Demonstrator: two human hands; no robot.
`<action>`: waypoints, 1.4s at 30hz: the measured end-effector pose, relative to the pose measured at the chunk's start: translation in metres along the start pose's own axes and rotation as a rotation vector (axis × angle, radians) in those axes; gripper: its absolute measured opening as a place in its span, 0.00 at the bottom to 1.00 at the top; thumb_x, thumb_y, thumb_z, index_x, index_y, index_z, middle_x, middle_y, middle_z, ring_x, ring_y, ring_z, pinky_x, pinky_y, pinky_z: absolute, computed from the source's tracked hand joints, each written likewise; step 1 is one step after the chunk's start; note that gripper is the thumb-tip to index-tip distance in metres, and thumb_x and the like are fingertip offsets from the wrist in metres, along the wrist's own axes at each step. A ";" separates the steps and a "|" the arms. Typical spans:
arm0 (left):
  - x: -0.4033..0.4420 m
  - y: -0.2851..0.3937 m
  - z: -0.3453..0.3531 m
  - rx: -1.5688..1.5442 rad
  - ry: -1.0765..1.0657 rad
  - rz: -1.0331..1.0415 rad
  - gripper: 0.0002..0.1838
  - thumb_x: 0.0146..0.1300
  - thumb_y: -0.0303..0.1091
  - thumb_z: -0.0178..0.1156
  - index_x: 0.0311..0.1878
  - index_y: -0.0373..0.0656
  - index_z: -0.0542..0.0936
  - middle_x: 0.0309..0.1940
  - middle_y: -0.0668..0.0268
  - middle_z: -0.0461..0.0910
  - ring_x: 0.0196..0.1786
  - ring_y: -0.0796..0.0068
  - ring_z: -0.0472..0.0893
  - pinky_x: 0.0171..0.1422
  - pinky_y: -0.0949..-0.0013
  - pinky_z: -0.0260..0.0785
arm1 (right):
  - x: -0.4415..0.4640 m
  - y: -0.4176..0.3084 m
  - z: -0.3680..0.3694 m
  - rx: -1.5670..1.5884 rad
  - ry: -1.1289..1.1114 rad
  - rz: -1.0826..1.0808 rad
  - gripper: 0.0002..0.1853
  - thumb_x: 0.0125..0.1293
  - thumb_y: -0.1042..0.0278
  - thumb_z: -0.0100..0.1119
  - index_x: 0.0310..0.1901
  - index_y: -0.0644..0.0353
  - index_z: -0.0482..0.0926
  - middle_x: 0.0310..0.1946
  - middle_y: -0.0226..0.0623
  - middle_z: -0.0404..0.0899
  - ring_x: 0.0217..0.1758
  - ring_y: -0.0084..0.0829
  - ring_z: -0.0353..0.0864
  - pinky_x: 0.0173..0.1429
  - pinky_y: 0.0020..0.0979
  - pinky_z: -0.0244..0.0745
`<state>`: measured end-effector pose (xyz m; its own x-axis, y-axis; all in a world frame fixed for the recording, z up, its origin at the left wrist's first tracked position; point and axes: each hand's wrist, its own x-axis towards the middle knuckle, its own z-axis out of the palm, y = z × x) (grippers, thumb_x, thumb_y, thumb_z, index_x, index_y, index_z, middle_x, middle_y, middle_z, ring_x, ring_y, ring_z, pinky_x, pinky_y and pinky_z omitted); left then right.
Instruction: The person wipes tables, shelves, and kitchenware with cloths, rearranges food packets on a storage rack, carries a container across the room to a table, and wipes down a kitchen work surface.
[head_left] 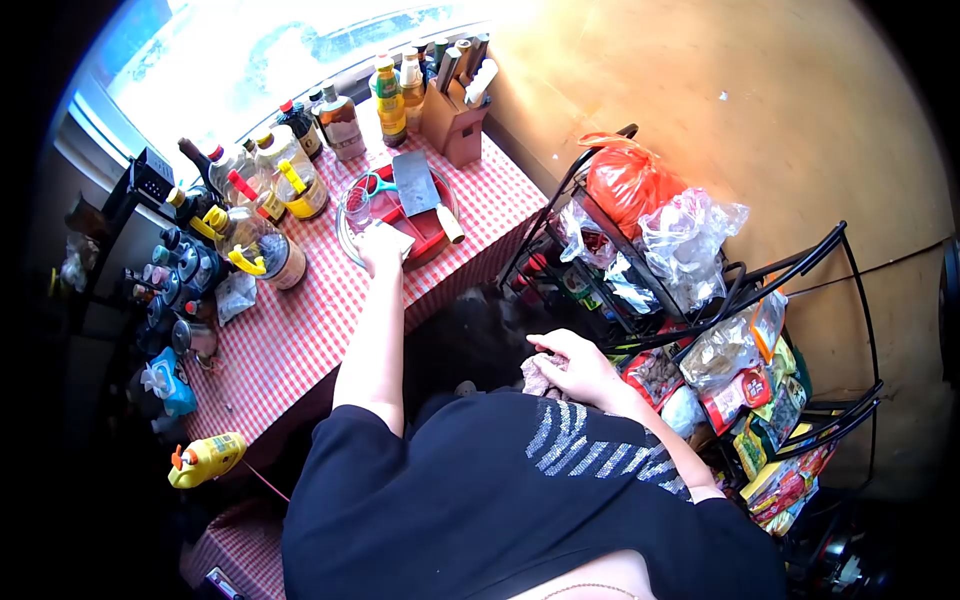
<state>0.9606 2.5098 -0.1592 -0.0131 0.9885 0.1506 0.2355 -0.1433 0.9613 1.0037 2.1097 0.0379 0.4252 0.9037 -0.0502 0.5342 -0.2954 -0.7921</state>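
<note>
My left hand [376,256] reaches over a round red tray [430,247] on the checked tablecloth, its fingers closed at a small white, flat-sided thing [394,240] whose kind I cannot make out. In the tray, a cleaver [415,185] with a pale wooden handle lies beside teal-handled scissors [380,184] and a clear glass [357,205]. Close to my body, my right hand [575,367] is closed around a crumpled pinkish cloth [540,373].
Several bottles [268,250] line the table's window side. A knife block [455,125] stands at the far corner. To the right, a black wire rack [690,325] holds a red plastic bag [628,180] and food packets [735,395]. A yellow bottle [207,460] is at lower left.
</note>
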 end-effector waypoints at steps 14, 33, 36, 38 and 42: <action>-0.013 0.009 -0.050 0.591 -0.398 0.643 0.12 0.64 0.39 0.62 0.46 0.43 0.84 0.44 0.60 0.83 0.48 0.59 0.83 0.59 0.55 0.71 | 0.081 0.000 0.013 -0.069 -0.169 -0.183 0.19 0.65 0.60 0.63 0.55 0.58 0.81 0.43 0.42 0.81 0.47 0.40 0.83 0.54 0.36 0.78; -0.016 0.036 -0.039 0.998 -0.675 0.806 0.26 0.63 0.27 0.53 0.67 0.47 0.73 0.70 0.64 0.71 0.76 0.63 0.64 0.79 0.51 0.51 | 0.085 0.014 -0.009 -0.041 -0.130 -0.200 0.17 0.66 0.62 0.64 0.54 0.58 0.82 0.41 0.41 0.82 0.45 0.39 0.84 0.52 0.34 0.79; -0.022 0.013 -0.050 1.043 -0.687 0.658 0.27 0.61 0.26 0.53 0.66 0.45 0.74 0.70 0.62 0.71 0.76 0.61 0.64 0.79 0.50 0.52 | 0.078 0.017 -0.012 -0.022 -0.106 -0.142 0.17 0.65 0.63 0.64 0.54 0.58 0.82 0.41 0.41 0.82 0.45 0.39 0.84 0.52 0.34 0.79; -0.029 -0.001 -0.055 0.981 -0.677 0.640 0.28 0.61 0.26 0.52 0.67 0.45 0.74 0.70 0.61 0.71 0.76 0.59 0.63 0.79 0.49 0.51 | 0.074 0.020 -0.012 -0.036 -0.106 -0.130 0.17 0.65 0.62 0.63 0.54 0.58 0.82 0.41 0.41 0.82 0.45 0.39 0.84 0.52 0.34 0.79; -0.020 -0.010 -0.039 1.048 -0.733 0.589 0.27 0.65 0.27 0.48 0.69 0.44 0.72 0.73 0.63 0.68 0.79 0.58 0.59 0.80 0.45 0.47 | 0.059 0.025 -0.012 0.005 -0.073 -0.077 0.17 0.67 0.63 0.62 0.55 0.59 0.82 0.42 0.41 0.82 0.47 0.39 0.83 0.54 0.34 0.78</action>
<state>0.9208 2.4893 -0.1632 0.7654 0.6435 -0.0001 0.6376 -0.7584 0.1357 1.0513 2.1519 0.0222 0.3291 0.9437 -0.0331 0.5591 -0.2229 -0.7986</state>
